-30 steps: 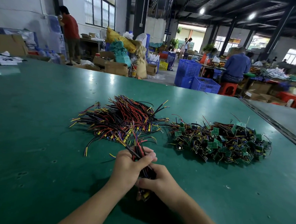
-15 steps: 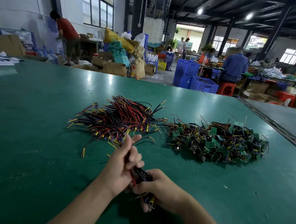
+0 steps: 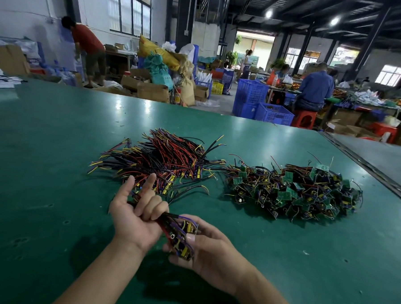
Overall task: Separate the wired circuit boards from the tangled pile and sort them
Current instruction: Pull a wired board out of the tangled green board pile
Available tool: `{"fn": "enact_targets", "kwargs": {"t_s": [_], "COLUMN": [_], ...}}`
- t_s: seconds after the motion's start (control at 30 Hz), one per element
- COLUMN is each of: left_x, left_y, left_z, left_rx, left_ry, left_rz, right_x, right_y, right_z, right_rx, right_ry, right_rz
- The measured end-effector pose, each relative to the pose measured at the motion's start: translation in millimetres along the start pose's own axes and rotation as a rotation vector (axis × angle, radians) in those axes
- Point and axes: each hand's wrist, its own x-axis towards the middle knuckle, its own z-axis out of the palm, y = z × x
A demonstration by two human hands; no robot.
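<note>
You hold a bundle of wired boards (image 3: pixel 181 235) over the green worktop (image 3: pixel 42 190), close to you. Your left hand (image 3: pixel 135 218) curls its fingers round the wires, forefinger and thumb straight. Your right hand (image 3: pixel 212 257) keeps its grip on the board end. The tangled pile (image 3: pixel 292 194) lies at the right, and the sorted heap (image 3: pixel 162 159) lies left of it.

Glossy smooth green table (image 3: pixel 54 167); shiny plastic-sheathed wires (image 3: pixel 171 155).
</note>
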Motion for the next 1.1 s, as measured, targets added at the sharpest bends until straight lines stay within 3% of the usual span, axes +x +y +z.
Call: {"fn": "enact_targets", "kwargs": {"t_s": [0.2,0.33,0.43,0.67,0.8,1.0,1.1], "left_x": [2.3,3.3,2.9,-2.2,-6.5,-7.5,-7.6], "left_y": [-1.7,-7.8,-16.2,-27.1,-40.1,-32.3,-31.3], "left_z": [-4.8,-5.5,-5.1,-3.6,-1.1,-7.2,-5.9], "left_rx": [-0.003,0.038,0.072,0.103,0.382,0.146,0.294], "left_ry": [-0.047,-0.042,-0.032,-0.025,-0.077,-0.108,-0.1], "left_rz": [-0.025,-0.042,-0.063,-0.103,-0.114,-0.216,-0.222], "right_x": [1.9,5.3,8.2,9.8,9.1,6.4,6.0], "right_y": [2.5,6.3,6.4,0.8,-2.8,-10.4,-15.8], "right_z": [-0.5,0.2,-0.5,-5.0,-9.5,-17.0,-20.3], "right_rx": [-0.015,-0.128,-0.093,-0.002,0.065,0.322,0.424], "right_ry": [0.123,0.333,0.498,0.643,0.682,0.598,0.586], "right_rz": [-0.039,-0.121,-0.188,-0.25,-0.26,-0.282,-0.314]}}
